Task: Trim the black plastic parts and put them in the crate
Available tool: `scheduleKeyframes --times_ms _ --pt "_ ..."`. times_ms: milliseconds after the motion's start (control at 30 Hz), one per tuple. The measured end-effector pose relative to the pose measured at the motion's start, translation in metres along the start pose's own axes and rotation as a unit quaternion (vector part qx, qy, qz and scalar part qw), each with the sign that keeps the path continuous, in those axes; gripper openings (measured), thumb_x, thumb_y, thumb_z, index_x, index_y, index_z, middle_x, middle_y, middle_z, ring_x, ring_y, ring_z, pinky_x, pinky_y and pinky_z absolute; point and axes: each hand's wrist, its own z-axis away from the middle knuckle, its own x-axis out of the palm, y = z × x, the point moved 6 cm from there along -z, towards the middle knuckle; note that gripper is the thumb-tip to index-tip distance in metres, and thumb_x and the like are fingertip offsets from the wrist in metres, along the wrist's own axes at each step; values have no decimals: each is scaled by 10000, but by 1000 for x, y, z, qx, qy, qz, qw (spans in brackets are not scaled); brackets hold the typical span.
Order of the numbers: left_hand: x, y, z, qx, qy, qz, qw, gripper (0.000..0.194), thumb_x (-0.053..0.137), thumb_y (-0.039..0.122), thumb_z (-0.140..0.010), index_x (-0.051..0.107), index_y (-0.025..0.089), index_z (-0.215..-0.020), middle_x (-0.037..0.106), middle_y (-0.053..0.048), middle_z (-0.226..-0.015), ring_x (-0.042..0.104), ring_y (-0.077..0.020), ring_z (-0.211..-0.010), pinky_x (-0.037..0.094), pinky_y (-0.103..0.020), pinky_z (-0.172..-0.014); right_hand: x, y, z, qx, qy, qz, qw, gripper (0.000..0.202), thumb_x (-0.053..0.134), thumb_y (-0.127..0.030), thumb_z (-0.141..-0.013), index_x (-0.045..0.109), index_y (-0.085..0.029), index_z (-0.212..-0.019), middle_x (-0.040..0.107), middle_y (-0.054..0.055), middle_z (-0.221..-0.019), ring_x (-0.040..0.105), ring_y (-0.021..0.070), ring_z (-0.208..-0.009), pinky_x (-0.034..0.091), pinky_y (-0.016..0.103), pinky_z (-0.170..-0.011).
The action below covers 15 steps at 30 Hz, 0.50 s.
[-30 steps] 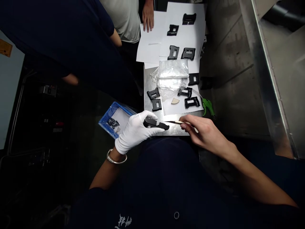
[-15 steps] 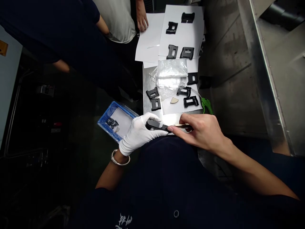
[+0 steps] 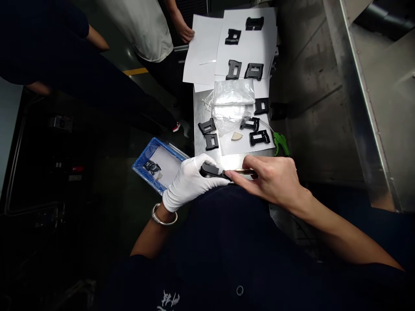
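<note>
My left hand point(image 3: 191, 178), in a white glove, is closed around a black part point(image 3: 210, 170) near the table's front edge. Bare, my right hand point(image 3: 274, 178) pinches a thin, metallic-looking tool point(image 3: 245, 171), whose tip meets the black part's right end. The tip itself is partly hidden by my right fingers. Beyond my hands lie two black parts point(image 3: 212, 141) at the left and more black parts point(image 3: 260, 138) at the right. A beige wedge-shaped piece point(image 3: 236, 136) rests on paper between them.
Clear plastic bags point(image 3: 234, 97) lie mid-table, with white sheets point(image 3: 202, 52) and several black parts behind. A green-handled tool point(image 3: 281, 143) sits at the right edge. A blue bin point(image 3: 139, 163) stands left. Two people stand at the back left; one person's hand point(image 3: 185, 33) touches the paper.
The two people at the back left have shifted left, and a red and white shoe now shows. My right fingers and the tool have moved slightly left against the black part.
</note>
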Motion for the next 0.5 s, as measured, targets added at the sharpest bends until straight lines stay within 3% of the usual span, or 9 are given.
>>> scheduleKeyframes --times_ms 333,500 --pt "2 2 0 30 -11 11 999 440 901 455 -656 628 182 -866 696 19 -781 672 -135 -700 539 -252 -643 5 5 -1 6 -10 35 999 533 526 -590 -963 552 -176 -630 602 0 -532 524 97 -482 149 284 -513" --pt "2 3 1 35 -3 6 999 422 889 459 -674 623 182 -850 688 27 -773 653 -114 -666 525 -238 -623 0 9 2 17 16 24 999 509 552 -594 -948 574 -177 -656 596 -6 -524 515 97 -471 182 276 -507"
